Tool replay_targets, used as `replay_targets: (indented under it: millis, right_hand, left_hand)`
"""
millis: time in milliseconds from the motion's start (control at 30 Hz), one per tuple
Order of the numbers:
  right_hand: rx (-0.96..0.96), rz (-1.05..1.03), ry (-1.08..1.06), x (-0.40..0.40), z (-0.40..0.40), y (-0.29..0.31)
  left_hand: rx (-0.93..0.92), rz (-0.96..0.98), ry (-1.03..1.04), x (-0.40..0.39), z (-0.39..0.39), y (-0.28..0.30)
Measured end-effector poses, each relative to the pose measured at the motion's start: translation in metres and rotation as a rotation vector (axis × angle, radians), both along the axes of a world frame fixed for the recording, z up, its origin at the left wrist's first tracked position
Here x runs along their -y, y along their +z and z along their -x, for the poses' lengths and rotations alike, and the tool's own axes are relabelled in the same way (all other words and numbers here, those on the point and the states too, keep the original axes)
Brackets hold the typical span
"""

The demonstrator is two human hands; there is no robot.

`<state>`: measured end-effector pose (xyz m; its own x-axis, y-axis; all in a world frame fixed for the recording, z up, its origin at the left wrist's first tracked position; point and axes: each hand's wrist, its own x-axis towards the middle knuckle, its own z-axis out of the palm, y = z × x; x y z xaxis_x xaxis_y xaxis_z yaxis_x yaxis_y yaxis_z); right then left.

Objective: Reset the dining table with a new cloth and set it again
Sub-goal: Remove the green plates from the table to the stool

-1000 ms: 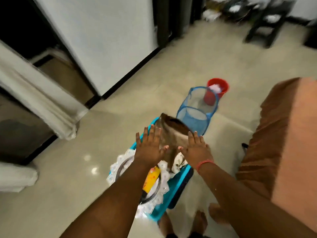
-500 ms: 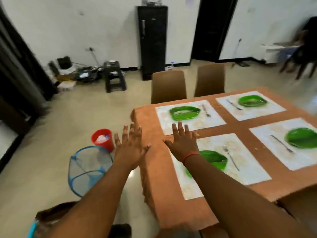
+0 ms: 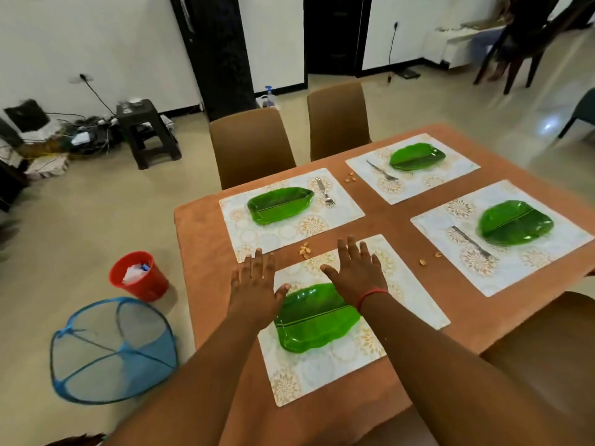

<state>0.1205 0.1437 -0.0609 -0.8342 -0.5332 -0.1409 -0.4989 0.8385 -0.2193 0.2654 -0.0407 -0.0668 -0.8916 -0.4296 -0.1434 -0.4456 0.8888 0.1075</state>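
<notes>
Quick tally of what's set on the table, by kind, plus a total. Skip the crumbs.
Green leaf-shaped plates: 4
Placemats: 4
Forks in view: 3
Total: 11

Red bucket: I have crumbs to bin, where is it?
In the head view, the red bucket stands on the floor left of the table, just beyond the blue mesh basket.
</notes>
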Motion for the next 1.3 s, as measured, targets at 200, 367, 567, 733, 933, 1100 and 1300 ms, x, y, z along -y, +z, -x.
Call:
replay_targets:
  millis: [200,367,567,733,933,1100,1300]
  right_hand:
    - [0.210,-0.099,-0.073,-0.018,0.006,-0.047]
    - [0.215,-0.108,-0.142,-0.028,0.005,-0.069]
    - [0.332,-0.007,-0.269,-0.023,0.002,-0.093]
    - [0.360,0.136,-0.374,-0.030,0.016,-0.092]
    - [0.302,0.276,-0.495,-0.061,0.005,-0.054]
    - [0.223,0.410,-0.683,-0.115,-0.031,-0.012]
    - [0.092,0.492,-0.961,-0.229,-0.113,0.019]
  left_hand:
    - [0.130,-0.423,0.275,-0.011,0.011,-0.046]
    - [0.089,-0.658,0.510,-0.013,0.021,-0.060]
    - [0.066,-0.928,0.765,0.000,0.020,-0.104]
    - [-0.146,-1.081,0.872,0.004,0.026,-0.091]
    - [-0.229,-1.096,0.736,-0.006,0.035,-0.066]
    - [-0.223,-1.122,0.533,-0.035,0.048,-0.041]
    - [-0.211,-1.127,0.189,-0.136,0.047,-0.013]
